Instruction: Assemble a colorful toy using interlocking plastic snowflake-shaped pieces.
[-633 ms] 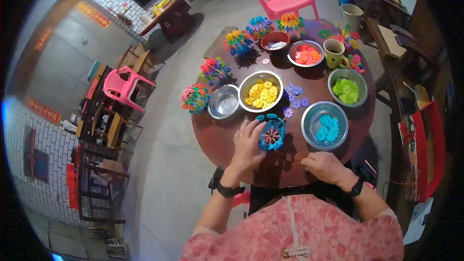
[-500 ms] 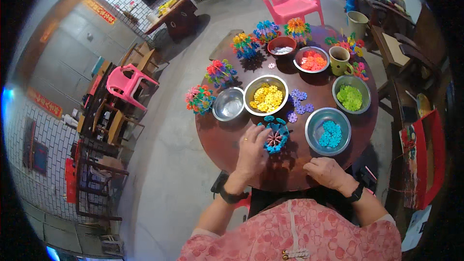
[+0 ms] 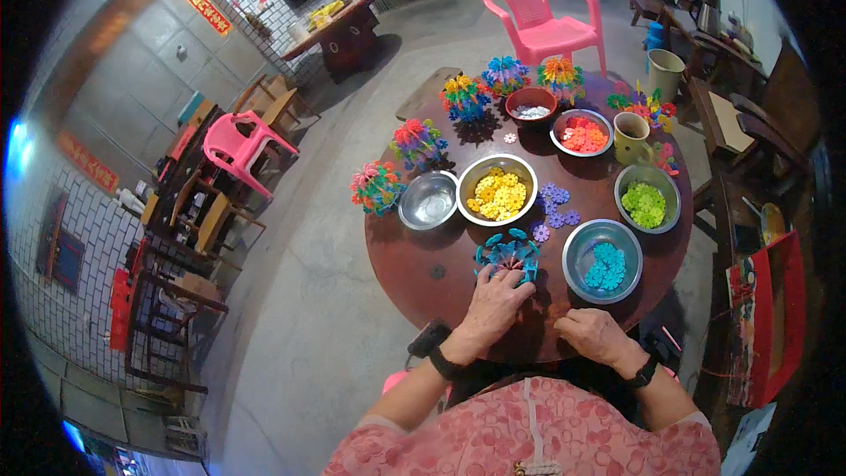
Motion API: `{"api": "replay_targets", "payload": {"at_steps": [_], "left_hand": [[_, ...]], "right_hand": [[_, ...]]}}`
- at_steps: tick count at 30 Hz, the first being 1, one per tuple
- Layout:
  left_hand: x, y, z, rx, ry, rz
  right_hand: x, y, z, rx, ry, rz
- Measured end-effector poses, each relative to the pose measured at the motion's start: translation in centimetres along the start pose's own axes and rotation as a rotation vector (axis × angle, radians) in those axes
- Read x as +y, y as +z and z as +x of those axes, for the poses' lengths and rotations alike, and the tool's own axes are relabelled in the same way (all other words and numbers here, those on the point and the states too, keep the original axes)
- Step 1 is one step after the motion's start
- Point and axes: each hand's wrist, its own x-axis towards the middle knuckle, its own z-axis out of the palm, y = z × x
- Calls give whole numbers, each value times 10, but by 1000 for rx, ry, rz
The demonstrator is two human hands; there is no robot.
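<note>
A partly built piece of blue interlocking plastic flower discs (image 3: 506, 251), with a pinkish centre, stands on the table near the front. My left hand (image 3: 493, 307) is closed on its near side, its fingertips partly hidden against the discs. By the front edge of the table rests my right hand (image 3: 596, 335), fingers curled; whatever may be inside them is hidden. The metal bowl of blue flower discs (image 3: 604, 266) stands just beyond the right hand. Past the built piece is a bowl of yellow discs (image 3: 498, 194), with loose purple discs (image 3: 553, 198) beside it.
An unfilled metal bowl (image 3: 428, 201) sits left of the yellow one. Bowls of green (image 3: 644, 203) and orange-red discs (image 3: 583, 135), a dark red bowl (image 3: 531, 107) and a mug (image 3: 631, 136) stand farther back. Several finished multicoloured balls (image 3: 418, 145) line the far left rim.
My left hand has moved from the left side of the blue piece to its near side, and the piece looks tilted differently. My right hand stays curled at the edge. The view has shifted slightly.
</note>
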Motion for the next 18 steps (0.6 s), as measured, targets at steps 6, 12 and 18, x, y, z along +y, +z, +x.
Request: {"api": "replay_targets", "payload": {"at_steps": [6,12,18], "left_hand": [[-2,-11,-13,83,163,9],[12,-19,-14,279,-90,-130],[3,-4,-14,319,-114,104]], "right_hand": [[-2,-4,-1,-21,-7,-5],[-2,-3,0,-38,-9,-15],[-5,-3,3,-20,-35,11]]}}
